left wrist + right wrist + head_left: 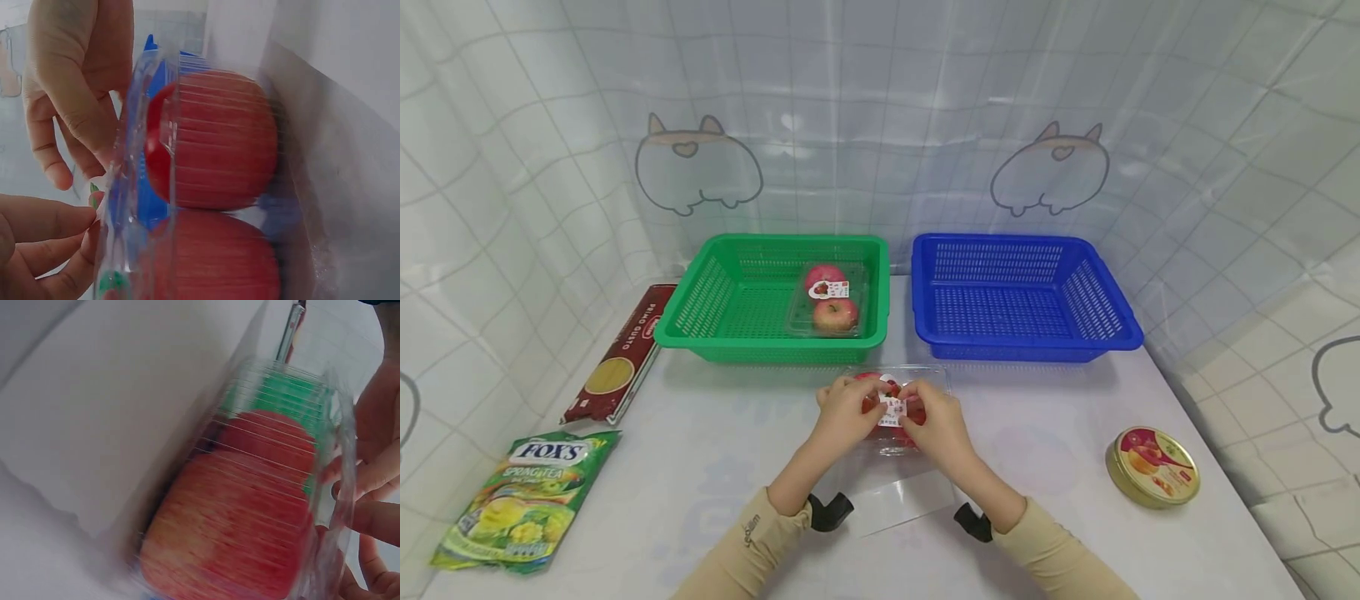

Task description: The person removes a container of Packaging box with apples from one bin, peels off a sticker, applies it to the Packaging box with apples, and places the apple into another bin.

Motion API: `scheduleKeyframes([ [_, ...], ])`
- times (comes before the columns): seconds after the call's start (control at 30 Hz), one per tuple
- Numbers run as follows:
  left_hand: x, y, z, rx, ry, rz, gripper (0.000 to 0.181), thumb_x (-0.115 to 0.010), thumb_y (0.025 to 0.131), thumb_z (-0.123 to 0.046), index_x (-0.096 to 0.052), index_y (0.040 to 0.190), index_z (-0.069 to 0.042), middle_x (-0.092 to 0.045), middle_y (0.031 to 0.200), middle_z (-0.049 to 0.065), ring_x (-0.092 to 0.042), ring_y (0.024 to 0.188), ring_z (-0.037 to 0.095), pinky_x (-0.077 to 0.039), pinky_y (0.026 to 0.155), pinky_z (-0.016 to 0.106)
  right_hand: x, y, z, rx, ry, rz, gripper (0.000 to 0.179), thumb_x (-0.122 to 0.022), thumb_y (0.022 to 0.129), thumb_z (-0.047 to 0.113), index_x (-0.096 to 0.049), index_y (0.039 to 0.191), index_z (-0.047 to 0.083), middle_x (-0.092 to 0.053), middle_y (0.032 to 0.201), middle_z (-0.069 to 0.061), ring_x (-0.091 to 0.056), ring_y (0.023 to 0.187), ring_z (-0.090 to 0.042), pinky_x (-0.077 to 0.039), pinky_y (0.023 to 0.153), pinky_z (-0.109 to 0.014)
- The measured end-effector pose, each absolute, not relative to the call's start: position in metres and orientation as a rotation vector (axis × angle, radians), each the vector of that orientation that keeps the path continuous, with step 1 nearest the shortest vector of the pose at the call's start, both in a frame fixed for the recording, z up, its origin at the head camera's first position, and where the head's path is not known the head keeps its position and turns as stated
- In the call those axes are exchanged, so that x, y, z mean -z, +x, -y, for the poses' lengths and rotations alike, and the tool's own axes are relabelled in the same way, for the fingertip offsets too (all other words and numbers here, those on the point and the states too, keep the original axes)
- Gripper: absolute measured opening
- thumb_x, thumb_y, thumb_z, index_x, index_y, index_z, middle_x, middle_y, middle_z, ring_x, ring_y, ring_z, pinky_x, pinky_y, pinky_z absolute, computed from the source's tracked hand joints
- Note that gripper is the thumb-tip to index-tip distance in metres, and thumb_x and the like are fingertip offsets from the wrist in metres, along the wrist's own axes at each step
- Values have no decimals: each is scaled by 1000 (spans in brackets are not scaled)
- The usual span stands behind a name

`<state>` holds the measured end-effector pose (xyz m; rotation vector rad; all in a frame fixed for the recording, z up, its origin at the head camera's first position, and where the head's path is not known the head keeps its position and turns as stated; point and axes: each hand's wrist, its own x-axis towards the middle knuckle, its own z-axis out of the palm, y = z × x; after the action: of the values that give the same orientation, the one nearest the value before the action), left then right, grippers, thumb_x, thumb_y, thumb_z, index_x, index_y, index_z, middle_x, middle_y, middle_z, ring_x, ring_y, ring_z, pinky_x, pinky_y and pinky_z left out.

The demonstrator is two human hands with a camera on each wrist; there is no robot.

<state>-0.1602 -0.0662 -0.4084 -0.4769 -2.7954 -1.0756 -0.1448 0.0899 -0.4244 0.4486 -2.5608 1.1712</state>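
A clear plastic box (934, 379) with red apples (219, 137) inside stands on the table in front of me. My left hand (845, 417) and right hand (946, 423) meet over its lid. Between them is a white label (892, 412) with a strawberry picture and print. The left thumb and forefinger pinch the label's left edge; those of the right hand are at its right edge. Ribbed box walls show close up in both wrist views, with the apples (231, 519) blurred behind them. A shiny translucent sheet (906, 502) lies before the box.
Behind stand a green basket (775, 342), holding another labelled box of apples (835, 315), and a blue basket (1026, 342). Leftward lie a dark red pasta packet (622, 354) and a green candy bag (527, 500). A round tin (1152, 467) sits at right.
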Motion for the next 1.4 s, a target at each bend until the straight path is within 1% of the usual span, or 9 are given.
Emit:
scheduleKeyframes([
  [0.1, 411, -160, 66, 1017, -498, 2812, 25, -71, 77, -11, -69, 102, -11, -69, 96, 3, -49, 97, 28, -25, 80, 50, 426, -144, -89, -1095, 436, 2576, 33, -75, 67, -4, -60, 93, 9, -67, 86, -4, -62, 77, -18, -45, 78, -36],
  [0.23, 416, -160, 66, 903, -548, 2811, 24, -73, 74, -13, -69, 99, -12, -68, 101, 4, -47, 100, 31, -26, 81, 51, 428, -143, -88, -974, 395, 2636, 30, -75, 69, 5, -62, 95, 12, -68, 90, -3, -58, 89, -24, -31, 83, -46],
  [0.4, 421, -157, 65, 772, -606, 2770, 8, -72, 75, -13, -68, 80, -17, -66, 94, 3, -46, 101, 33, -28, 80, 51, 432, -144, -90, -793, 394, 2676, 20, -73, 72, 16, -65, 90, 16, -67, 101, -2, -51, 103, -29, -27, 85, -51],
  [0.5, 423, -155, 64, 720, -620, 2751, 7, -72, 75, -13, -68, 77, -19, -63, 90, 2, -45, 101, 31, -28, 80, 51, 434, -144, -91, -714, 410, 2672, 15, -71, 74, 20, -66, 89, 17, -64, 112, -5, -49, 108, -30, -27, 85, -53],
  [0.63, 424, -153, 64, 706, -600, 2746, 12, -71, 75, -15, -71, 87, -18, -58, 100, 7, -41, 105, 33, -27, 82, 52, 437, -145, -93, -695, 394, 2692, 24, -69, 75, 23, -67, 98, 17, -56, 125, -12, -41, 118, -36, -26, 86, -56],
  [0.9, 429, -160, 68, 723, -487, 2869, 46, -64, 76, -25, -63, 121, -18, -38, 138, 17, -23, 127, 43, -23, 89, 61, 440, -144, -99, -788, 352, 2823, 46, -62, 74, 25, -61, 120, 17, -35, 143, -20, -19, 133, -42, -18, 94, -64],
  [1.13, 432, -166, 72, 783, -463, 2916, 56, -59, 74, -28, -56, 129, -19, -29, 144, 18, -17, 131, 44, -20, 93, 64, 440, -145, -102, -860, 330, 2845, 53, -61, 72, 24, -57, 124, 16, -30, 145, -20, -15, 135, -41, -19, 94, -67],
  [1.27, 435, -163, 80, 987, -412, 2851, 58, -57, 79, -27, -49, 135, -16, -26, 145, 20, -17, 131, 47, -17, 92, 66, 439, -145, -107, -1205, 236, 2778, 63, -61, 75, 21, -44, 135, 11, -25, 147, -23, -16, 134, -45, -17, 94, -71],
  [1.4, 443, -165, 87, 1313, -272, 2778, 68, -59, 85, -29, -30, 145, -13, -21, 146, 24, -16, 131, 48, -13, 94, 68, 439, -149, -114, -1804, 39, 2593, 75, -58, 82, 17, -21, 146, 6, -14, 150, -22, -9, 137, -43, -10, 103, -66],
])
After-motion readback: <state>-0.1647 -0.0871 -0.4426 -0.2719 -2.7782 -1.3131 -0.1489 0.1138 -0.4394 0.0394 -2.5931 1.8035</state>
